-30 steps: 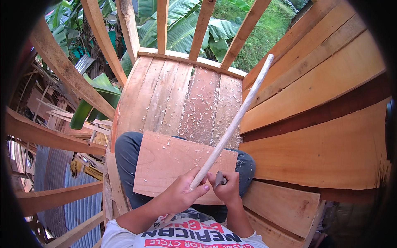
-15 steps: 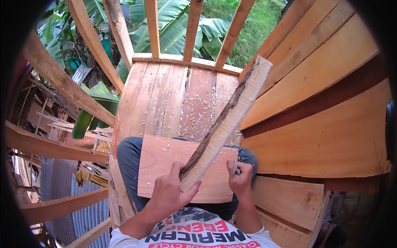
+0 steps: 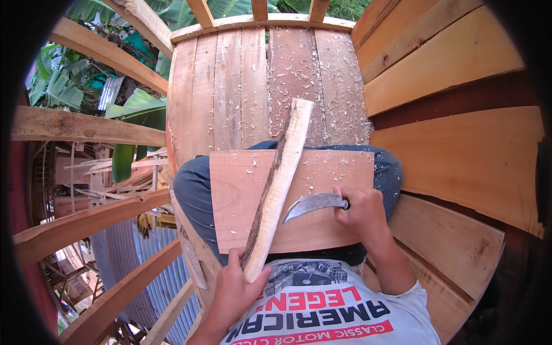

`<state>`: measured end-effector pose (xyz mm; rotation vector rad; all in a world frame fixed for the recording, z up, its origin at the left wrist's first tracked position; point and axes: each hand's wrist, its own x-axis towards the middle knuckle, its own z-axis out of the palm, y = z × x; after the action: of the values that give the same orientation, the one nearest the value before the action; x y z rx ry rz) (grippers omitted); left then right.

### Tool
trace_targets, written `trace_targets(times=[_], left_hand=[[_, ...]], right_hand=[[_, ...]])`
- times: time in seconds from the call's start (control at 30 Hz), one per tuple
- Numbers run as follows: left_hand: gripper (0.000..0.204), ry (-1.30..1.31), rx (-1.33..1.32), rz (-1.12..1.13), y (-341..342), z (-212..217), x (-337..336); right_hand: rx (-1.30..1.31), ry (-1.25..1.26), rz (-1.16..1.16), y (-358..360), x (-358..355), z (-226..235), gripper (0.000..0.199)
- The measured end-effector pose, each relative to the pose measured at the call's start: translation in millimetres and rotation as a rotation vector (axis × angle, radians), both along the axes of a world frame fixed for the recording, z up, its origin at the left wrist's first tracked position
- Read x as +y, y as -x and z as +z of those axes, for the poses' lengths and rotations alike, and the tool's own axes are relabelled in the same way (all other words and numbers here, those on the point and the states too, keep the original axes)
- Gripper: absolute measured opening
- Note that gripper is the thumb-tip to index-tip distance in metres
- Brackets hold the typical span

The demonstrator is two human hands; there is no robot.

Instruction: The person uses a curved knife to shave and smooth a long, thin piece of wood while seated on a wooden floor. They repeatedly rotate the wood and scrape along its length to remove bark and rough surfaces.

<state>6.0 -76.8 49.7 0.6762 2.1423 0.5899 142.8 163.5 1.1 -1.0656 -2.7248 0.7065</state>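
Note:
A long pale strip of wood (image 3: 282, 178) with dark bark along its left edge slants away from me over a flat wooden board (image 3: 345, 167) on my lap. My left hand (image 3: 241, 284) grips the strip's near end, thumb on its right side. In my right hand (image 3: 363, 211) is a knife with a curved blade (image 3: 313, 203), its handle mostly hidden in my fist. The blade points left, its tip just right of the strip and apart from it. Some small wood shavings are scattered on the board.
Plank flooring (image 3: 230, 86) strewn with shavings stretches ahead, ending at a low wooden rail (image 3: 264, 22). Overlapping planks (image 3: 460, 155) form a wall on my right. Spaced wooden bars (image 3: 86, 126) stand on my left, with corrugated sheets (image 3: 129, 270) and banana leaves (image 3: 138, 109) beyond.
The strip's far end has come down and left, from a raised slant to over the board. My right hand has moved right and up, and the knife's blade now shows in full.

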Motion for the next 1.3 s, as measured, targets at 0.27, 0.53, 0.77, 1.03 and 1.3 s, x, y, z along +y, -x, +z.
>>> trace_targets(times=[0.27,0.53,0.77,1.03,1.3], left_hand=[[0.05,0.113,-0.139,0.01,5.8,3.1,-0.3],[0.05,0.084,-0.224,0.024,11.3,-5.6,-2.9],[0.045,0.005,-0.216,-0.011,12.7,-11.9,-2.4],[0.043,-0.058,-0.237,0.015,10.7,-12.9,-0.8],[0.045,-0.022,-0.281,-0.044,11.9,-15.0,-6.3]], right_hand=[[-0.295,-0.027,0.222,28.5,-9.9,5.5,0.017],[-0.311,-0.179,0.116,40.6,32.2,1.7,0.013],[-0.317,-0.009,0.206,31.7,-1.3,3.6,0.013],[-0.326,-0.031,0.163,40.5,11.8,0.8,0.01],[-0.362,-0.2,-0.122,43.7,45.4,-11.5,0.016]])
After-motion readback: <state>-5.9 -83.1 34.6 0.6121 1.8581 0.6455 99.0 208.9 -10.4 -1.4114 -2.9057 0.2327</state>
